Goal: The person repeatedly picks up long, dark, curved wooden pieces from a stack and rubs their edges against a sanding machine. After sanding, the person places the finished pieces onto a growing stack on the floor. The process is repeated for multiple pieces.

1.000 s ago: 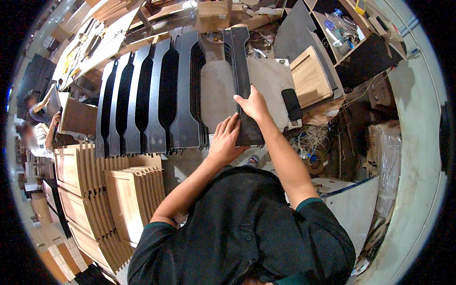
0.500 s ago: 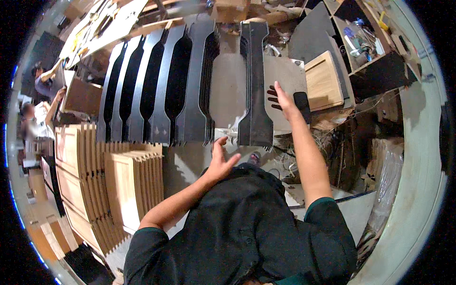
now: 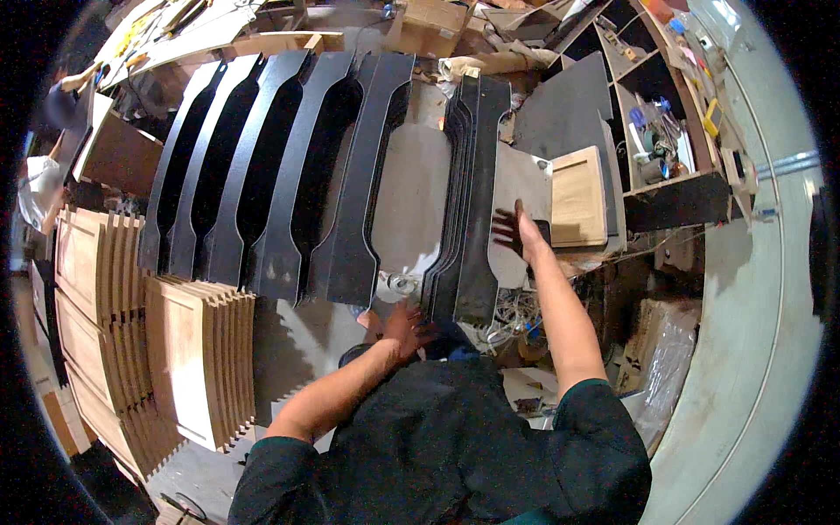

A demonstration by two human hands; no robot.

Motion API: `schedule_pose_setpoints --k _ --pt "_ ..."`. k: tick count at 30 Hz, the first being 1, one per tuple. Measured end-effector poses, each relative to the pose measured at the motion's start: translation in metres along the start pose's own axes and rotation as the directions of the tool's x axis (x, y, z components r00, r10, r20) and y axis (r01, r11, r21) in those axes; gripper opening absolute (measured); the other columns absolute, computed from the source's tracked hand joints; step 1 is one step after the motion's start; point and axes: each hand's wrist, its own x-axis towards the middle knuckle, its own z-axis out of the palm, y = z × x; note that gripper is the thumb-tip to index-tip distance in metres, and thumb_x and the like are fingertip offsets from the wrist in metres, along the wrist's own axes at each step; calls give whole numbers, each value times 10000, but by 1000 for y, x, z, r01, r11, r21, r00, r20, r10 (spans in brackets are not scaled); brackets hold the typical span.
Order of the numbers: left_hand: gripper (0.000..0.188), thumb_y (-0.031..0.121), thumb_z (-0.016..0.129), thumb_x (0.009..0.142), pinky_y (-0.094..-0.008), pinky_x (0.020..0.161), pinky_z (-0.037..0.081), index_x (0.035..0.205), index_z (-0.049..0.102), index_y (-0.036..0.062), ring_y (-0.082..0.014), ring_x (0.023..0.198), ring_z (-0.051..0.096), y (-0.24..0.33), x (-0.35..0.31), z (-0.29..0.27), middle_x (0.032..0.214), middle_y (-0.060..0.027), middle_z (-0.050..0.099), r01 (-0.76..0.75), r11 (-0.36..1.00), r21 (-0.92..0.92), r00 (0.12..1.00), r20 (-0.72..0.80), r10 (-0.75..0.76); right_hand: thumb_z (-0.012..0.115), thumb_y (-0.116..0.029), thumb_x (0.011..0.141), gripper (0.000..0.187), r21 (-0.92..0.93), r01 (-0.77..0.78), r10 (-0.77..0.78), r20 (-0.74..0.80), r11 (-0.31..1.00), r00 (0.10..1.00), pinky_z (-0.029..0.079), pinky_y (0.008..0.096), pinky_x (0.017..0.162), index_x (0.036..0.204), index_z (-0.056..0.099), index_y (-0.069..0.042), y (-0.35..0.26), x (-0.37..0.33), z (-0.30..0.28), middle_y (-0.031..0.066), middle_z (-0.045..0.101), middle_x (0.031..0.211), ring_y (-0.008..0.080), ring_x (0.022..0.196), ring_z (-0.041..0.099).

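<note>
My right hand (image 3: 525,234) is beside the right edge of a narrow stack of black shaped panels (image 3: 479,192), fingers spread and a little blurred, holding nothing. Close to that stack's near end is my left hand (image 3: 404,331), its fingers apart and also empty. I cannot tell whether either hand touches the stack. The panels have wide ends and a narrower middle, piled with their edges slightly staggered. To the left, several more black shaped panels (image 3: 354,210) lie side by side in piles, all on a grey board (image 3: 407,192).
Stacks of light wood door panels (image 3: 179,350) stand at the left. Right of the black panels are a wood-framed panel (image 3: 577,199), tangled wires (image 3: 512,319) and an open shelf unit (image 3: 678,201) with tools. A person (image 3: 42,188) is at the far left.
The view has shifted, so the panels sit differently in the picture. My right hand has come nearer to me along the right stack; my left hand is lower, by its near end.
</note>
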Motion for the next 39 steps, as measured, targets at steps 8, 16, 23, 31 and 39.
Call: schedule_pose_setpoints --k 8,16,23,31,39 --pt "635 539 322 1197 -572 1164 509 1427 674 62 -325 1288 700 -36 10 16 1349 -91 771 114 846 -521 991 123 -58 373 -893 1056 968 285 312 -288 -125 906 949 542 483 1104 1560 606 -101 -135 199 -68 151 697 1456 316 1259 685" --pt "618 581 536 1112 -573 1115 580 1397 732 69 -377 1250 738 -11 -27 73 1409 -136 768 -15 747 -665 967 -200 -158 571 -697 1085 777 203 325 -353 123 924 927 533 506 1147 1576 584 -95 -183 258 20 88 656 1544 320 1380 633" --pt "516 467 525 1128 -609 1151 556 1351 740 55 -400 1249 734 -19 -13 69 1369 -173 779 -72 616 -784 958 -226 -176 596 -497 1118 633 -878 375 -492 196 298 848 431 507 1251 1645 567 -147 -163 284 -11 43 567 1682 311 1528 540" --pt "505 456 505 1128 -527 1140 556 1350 719 55 -343 1233 735 -31 -11 63 1371 -176 765 -52 518 -854 992 -104 -72 591 -561 1110 664 376 281 -307 11 883 952 474 512 1200 1640 565 -162 -132 345 -19 54 597 1638 321 1477 569" --pt "592 542 637 1060 -572 1254 437 1406 700 65 -354 1408 630 -62 -2 23 1487 -142 709 -197 965 170 958 -174 227 550 -461 1150 611 603 142 -256 108 785 961 385 506 1273 1682 526 -161 -151 332 36 43 505 1727 320 1565 474"
